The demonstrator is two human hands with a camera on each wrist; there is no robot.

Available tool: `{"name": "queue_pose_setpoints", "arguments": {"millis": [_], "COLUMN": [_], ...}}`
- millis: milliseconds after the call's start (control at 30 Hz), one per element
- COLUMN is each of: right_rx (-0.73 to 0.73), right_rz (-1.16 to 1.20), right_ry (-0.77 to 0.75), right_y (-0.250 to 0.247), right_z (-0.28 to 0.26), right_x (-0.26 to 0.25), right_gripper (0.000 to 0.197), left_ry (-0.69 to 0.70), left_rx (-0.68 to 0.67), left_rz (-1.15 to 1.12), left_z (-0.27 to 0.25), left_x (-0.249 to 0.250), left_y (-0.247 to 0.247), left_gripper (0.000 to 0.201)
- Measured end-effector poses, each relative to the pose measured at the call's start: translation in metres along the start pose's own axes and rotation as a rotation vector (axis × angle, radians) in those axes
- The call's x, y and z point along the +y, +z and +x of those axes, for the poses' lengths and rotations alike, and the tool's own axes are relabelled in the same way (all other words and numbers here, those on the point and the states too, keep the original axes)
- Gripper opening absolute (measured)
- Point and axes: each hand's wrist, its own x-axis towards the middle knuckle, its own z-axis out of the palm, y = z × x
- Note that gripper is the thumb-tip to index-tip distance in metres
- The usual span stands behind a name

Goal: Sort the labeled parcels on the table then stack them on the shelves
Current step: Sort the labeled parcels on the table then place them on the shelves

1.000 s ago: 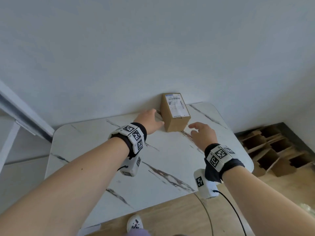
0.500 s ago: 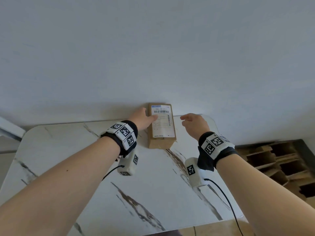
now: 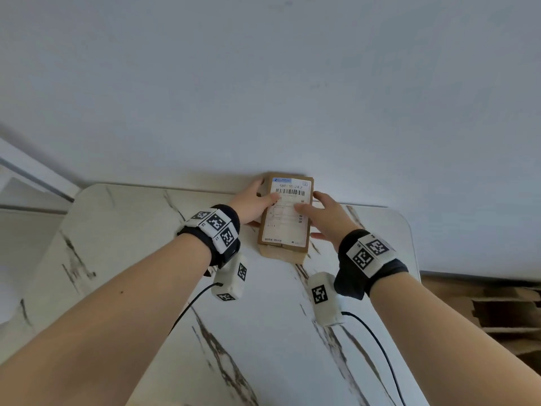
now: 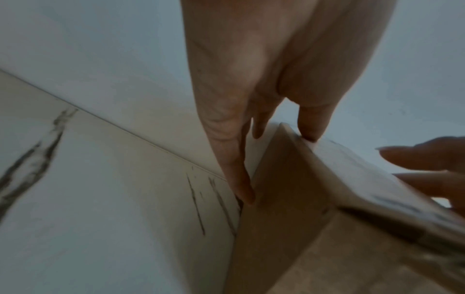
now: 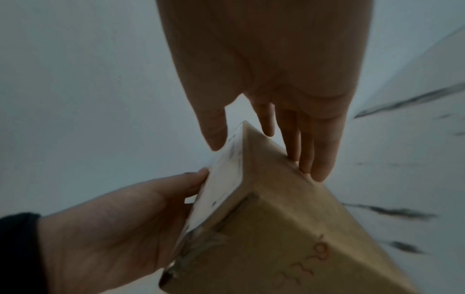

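Head view: I see the parcel (image 3: 286, 218) at the far edge of the table (image 3: 146, 259), against the wall (image 3: 263, 83), its white label (image 3: 288, 212) facing up.
Left hand: my left hand (image 3: 252, 205) clasps the parcel's left side, thumb on the label, fingers down the side.
Right hand: my right hand (image 3: 325, 215) clasps the right side the same way, thumb on the label.
Left wrist view only: my little finger (image 4: 241, 185) reaches down the brown side to the tabletop; the right hand's fingertips (image 4: 415, 157) show at the frame edge.
Right wrist view only: handwriting (image 5: 305, 260) on the near brown face, and tape (image 5: 198, 250) at its corner.
Hard to read: both wrist views are dim and blurred; I cannot read the handwriting or the label's small print.
Cut off: cardboard pieces (image 3: 509, 315) on the floor at right run out of frame.
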Motion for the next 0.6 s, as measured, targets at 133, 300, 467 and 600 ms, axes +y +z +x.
{"name": "queue_pose_setpoints", "arguments": {"millis": [133,300,467,600], "right_rx": [-0.051,-0.048,-0.051,-0.08], "right_rz": [0.122,0.21,0.214,0.171], "right_ry": [0.031,0.019,-0.078,-0.172], "right_y": [0.005,0.015,0.04,0.074], "right_z": [0.006,-0.001,-0.022,-0.054], "right_x": [0.003,-0.009,-0.025,-0.032], "right_gripper": [0.063,0.052,0.051,0.056], "left_ry": [-0.023,-0.065,-0.044,-0.003], "left_rx": [-0.045,0.024,0.139,0.219], "left_rz": [-0.058,-0.111,-0.164,-0.183], "left_z": [-0.003,-0.02,-0.054,-0.095], "left_x": [0.001,0.003,-0.01,-0.036], "left_y": [0.001,-0.007,-0.031,-0.05], "left_gripper": [0.053,0.051,0.047,0.063]}}
